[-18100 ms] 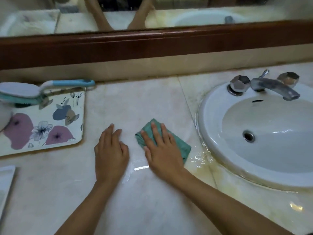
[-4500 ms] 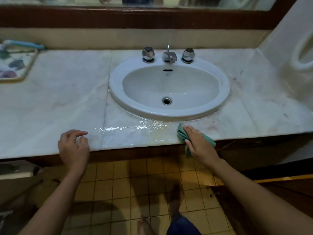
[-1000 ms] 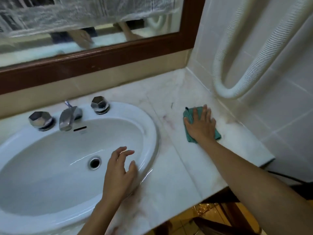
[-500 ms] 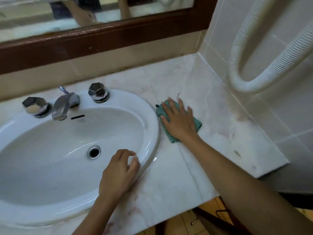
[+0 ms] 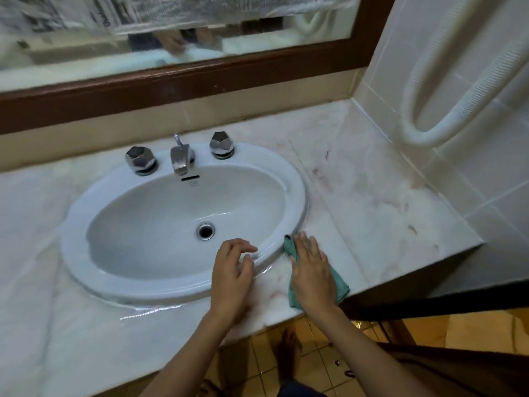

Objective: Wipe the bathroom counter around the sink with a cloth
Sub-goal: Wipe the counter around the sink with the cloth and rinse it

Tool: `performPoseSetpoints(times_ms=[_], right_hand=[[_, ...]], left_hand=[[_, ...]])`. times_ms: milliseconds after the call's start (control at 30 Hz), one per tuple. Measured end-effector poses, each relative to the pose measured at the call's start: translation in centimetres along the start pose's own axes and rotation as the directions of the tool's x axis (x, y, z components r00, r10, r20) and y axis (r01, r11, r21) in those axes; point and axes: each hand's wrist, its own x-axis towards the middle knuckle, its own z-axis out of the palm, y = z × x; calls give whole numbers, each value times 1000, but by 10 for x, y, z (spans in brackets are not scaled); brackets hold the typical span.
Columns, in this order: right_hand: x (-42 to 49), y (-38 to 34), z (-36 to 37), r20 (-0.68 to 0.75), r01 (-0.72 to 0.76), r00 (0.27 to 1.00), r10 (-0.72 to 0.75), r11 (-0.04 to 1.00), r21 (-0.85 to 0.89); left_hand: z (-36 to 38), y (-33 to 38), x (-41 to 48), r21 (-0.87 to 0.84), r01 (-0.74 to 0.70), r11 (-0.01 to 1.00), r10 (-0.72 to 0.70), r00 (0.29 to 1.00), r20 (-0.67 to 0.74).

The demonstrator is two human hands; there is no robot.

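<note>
A green cloth (image 5: 339, 285) lies on the marble counter (image 5: 372, 202) just right of the white oval sink (image 5: 294, 196), near the counter's front edge. My right hand (image 5: 310, 270) presses flat on the cloth with straight fingers, its fingertips near the sink rim. My left hand (image 5: 232, 279) rests over the sink's front rim, fingers loosely bent and holding nothing. A wet streak shines on the counter in front of the sink.
A chrome tap (image 5: 180, 159) with two faceted knobs (image 5: 140, 161) stands behind the basin. A wood-framed mirror (image 5: 171, 78) runs along the back. The tiled wall (image 5: 486, 181) at right carries a white ribbed hose (image 5: 423, 133). Below the counter edge lies yellow floor tile (image 5: 320, 359).
My right hand has slid the cloth from the right rear of the counter toward the front edge beside the sink. My left hand stays at the sink's front rim.
</note>
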Motion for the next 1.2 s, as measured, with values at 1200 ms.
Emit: performPoseSetpoints(times_ms=[1200], right_hand=[[118, -203, -109, 659, 44, 722, -210, 965, 259]], left_hand=[[-155, 66, 153, 805, -579, 129, 150, 814, 561]])
